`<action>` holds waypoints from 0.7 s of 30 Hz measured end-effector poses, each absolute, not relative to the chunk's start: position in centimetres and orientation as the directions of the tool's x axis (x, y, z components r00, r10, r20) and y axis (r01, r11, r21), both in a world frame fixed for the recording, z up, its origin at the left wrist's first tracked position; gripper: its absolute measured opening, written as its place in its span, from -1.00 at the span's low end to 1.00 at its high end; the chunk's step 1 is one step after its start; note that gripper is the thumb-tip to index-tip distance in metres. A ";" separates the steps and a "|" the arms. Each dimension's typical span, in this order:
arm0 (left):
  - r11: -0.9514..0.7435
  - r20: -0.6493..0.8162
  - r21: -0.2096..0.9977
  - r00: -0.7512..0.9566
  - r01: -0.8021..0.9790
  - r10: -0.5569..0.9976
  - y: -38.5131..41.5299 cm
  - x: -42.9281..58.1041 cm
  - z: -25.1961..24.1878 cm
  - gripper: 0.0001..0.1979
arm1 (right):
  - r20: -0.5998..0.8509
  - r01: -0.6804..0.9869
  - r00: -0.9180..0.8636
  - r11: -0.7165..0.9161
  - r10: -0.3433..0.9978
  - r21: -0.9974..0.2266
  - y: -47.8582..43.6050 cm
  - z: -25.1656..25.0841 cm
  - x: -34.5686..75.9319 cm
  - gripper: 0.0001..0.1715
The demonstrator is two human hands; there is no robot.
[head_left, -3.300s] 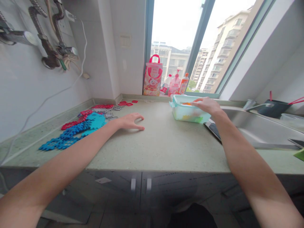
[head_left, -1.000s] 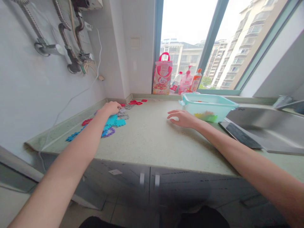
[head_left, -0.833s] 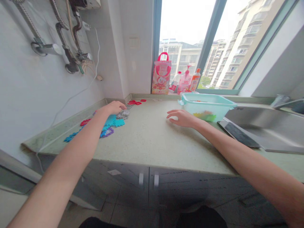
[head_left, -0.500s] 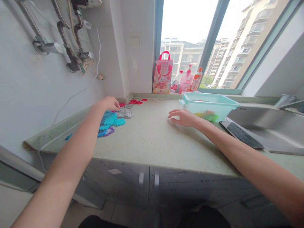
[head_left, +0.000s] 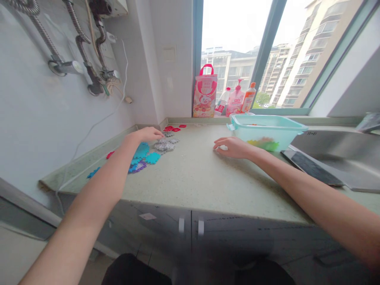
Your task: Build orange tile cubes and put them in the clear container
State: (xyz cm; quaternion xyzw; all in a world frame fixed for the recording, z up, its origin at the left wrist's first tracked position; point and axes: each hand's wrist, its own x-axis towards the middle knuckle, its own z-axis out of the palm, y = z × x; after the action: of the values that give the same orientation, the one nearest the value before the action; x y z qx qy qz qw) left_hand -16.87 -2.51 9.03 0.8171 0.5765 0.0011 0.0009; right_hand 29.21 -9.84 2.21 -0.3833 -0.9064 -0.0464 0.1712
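My left hand reaches over the piles at the counter's left, its fingertips by the grey pieces; whether it grips one is hidden. Turquoise pieces lie below it, with purple pieces beside them. Red pieces sit near the back corner, and a blue piece lies left of my forearm. My right hand rests on the counter with loosely curved fingers and nothing seen in it, in front of a turquoise plastic bin that holds green and orange pieces.
A steel sink is at the right, with a dark flat object at its left edge. On the windowsill stand a pink bag, a pump bottle and other bottles. A white cable hangs along the left wall.
The view has shifted slightly. My left hand has moved right, from the turquoise and red pieces toward the grey ones, and a red piece now shows left of my forearm. My right hand stays by the bin.
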 end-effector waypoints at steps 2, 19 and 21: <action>-0.219 0.161 -0.030 0.221 0.975 0.962 -2.8 -18.0 10.1 -0.50 | 0.333 0.702 -0.658 0.710 0.675 -0.050 -9.8 2.2 29.1 -0.67; -0.249 0.085 -0.209 0.271 0.946 0.959 -1.5 -16.4 7.2 -0.35 | 0.317 0.701 -0.661 0.710 0.680 -0.062 -10.1 2.3 28.9 -0.66; -0.275 0.105 -0.254 0.309 0.927 0.945 -1.1 -15.6 6.2 -0.24 | 0.304 0.704 -0.662 0.708 0.685 -0.059 -10.1 2.3 28.9 -0.65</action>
State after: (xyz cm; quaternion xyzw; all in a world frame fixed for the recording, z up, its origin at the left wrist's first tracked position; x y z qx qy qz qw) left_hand -15.61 -1.07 6.23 0.7976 0.5870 -0.0334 -0.1347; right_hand 28.92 -10.08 2.25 -0.3810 -0.9112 -0.0317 0.1537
